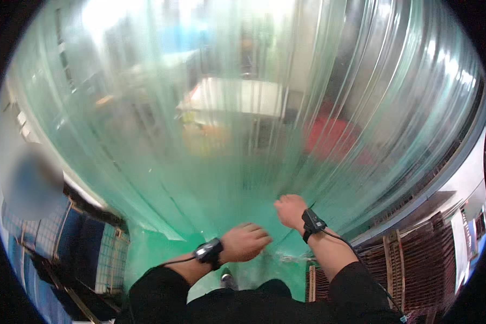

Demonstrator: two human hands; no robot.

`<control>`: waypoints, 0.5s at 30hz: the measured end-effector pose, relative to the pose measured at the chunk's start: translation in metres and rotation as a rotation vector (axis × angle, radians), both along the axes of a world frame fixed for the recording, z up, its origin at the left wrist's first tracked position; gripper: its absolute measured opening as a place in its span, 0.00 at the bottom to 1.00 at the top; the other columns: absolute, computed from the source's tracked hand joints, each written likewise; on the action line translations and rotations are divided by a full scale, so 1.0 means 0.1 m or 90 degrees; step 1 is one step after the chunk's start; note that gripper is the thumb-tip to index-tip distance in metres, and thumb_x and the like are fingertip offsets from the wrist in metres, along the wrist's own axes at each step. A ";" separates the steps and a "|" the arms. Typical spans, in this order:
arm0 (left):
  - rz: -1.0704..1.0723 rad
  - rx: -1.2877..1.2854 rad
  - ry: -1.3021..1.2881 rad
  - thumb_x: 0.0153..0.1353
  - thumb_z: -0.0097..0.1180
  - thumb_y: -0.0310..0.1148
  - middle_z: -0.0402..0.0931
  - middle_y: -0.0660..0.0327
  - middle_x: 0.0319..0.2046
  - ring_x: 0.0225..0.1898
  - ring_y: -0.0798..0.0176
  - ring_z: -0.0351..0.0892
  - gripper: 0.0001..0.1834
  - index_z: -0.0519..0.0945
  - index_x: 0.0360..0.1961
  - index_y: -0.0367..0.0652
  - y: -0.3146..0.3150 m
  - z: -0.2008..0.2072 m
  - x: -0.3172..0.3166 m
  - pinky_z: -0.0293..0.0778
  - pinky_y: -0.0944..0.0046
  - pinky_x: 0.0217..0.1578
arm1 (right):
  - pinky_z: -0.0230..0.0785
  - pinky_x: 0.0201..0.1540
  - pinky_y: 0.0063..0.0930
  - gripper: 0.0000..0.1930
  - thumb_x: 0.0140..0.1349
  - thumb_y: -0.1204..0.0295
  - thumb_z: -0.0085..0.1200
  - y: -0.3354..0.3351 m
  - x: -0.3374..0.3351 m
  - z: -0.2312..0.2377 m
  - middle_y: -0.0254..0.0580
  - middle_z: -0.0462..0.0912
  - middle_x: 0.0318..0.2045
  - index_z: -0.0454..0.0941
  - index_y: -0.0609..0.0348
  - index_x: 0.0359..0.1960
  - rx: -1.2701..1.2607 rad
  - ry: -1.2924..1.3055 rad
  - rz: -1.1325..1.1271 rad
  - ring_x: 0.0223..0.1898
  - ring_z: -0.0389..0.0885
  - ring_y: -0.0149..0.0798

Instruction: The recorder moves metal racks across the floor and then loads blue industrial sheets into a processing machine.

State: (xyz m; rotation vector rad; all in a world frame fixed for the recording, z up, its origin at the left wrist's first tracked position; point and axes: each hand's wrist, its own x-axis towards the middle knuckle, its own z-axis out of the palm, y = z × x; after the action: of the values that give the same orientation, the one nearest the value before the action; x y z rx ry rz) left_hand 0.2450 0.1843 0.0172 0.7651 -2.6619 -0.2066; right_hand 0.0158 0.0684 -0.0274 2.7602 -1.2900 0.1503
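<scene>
A curtain of clear plastic strips [243, 162] hangs across in front of me, slightly blurred. My right hand [291, 210] is raised close before it, the fingers curled in and nothing showing in them. Whether it touches the strips I cannot tell. Lower and to the left, my left hand [245, 242] is held across my body, its fingers bent together in a loose fist with nothing visible inside. Each wrist wears a black strapped device, the left one [208, 252] and the right one [313, 224] both with a cable running up the arm.
Through the strips show a white-topped table [232, 97] and a red shape [332, 135], both hazy. Wire-mesh racks [110, 259] stand at the left, and stacked dark brown slatted racks [416, 264] at the right. The floor [151, 254] is green, with my shoe [228, 278] on it.
</scene>
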 end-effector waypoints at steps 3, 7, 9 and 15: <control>-0.188 -0.154 -0.036 0.55 0.56 0.34 0.78 0.59 0.45 0.49 0.55 0.76 0.16 0.78 0.47 0.48 -1.10 0.42 -0.50 0.69 0.51 0.54 | 0.71 0.46 0.41 0.05 0.51 0.71 0.53 -0.68 -0.13 -0.08 0.46 0.79 0.34 0.77 0.56 0.28 -0.031 -0.047 0.093 0.45 0.77 0.49; 0.077 -0.337 -0.173 0.54 0.53 0.33 0.77 0.59 0.43 0.51 0.56 0.75 0.12 0.81 0.39 0.46 -2.63 0.26 -0.56 0.61 0.48 0.62 | 0.67 0.57 0.40 0.08 0.54 0.71 0.49 -1.57 -0.72 -0.43 0.47 0.80 0.46 0.81 0.57 0.30 -0.178 -0.007 -0.093 0.54 0.73 0.48; 0.255 -0.184 -0.219 0.54 0.53 0.32 0.78 0.57 0.43 0.50 0.56 0.77 0.10 0.81 0.37 0.47 -3.26 0.24 -0.13 0.61 0.48 0.61 | 0.54 0.68 0.47 0.14 0.60 0.69 0.46 -2.01 -1.12 -0.34 0.53 0.74 0.59 0.81 0.55 0.42 -0.107 0.106 -0.210 0.67 0.63 0.50; 0.576 -0.050 -0.383 0.51 0.56 0.41 0.79 0.60 0.22 0.30 0.53 0.82 0.07 0.78 0.27 0.51 -4.03 -0.22 1.59 0.70 0.51 0.43 | 0.50 0.68 0.52 0.18 0.55 0.73 0.50 -2.72 -2.36 -0.10 0.54 0.68 0.62 0.78 0.62 0.48 -0.077 0.048 -0.433 0.70 0.55 0.58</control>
State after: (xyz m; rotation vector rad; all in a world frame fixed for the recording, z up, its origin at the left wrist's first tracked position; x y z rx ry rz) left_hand 0.4036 -0.2183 -0.0046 2.1494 -2.4530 0.4219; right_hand -0.2201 -0.2032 -0.0374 2.0594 -2.0173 0.0658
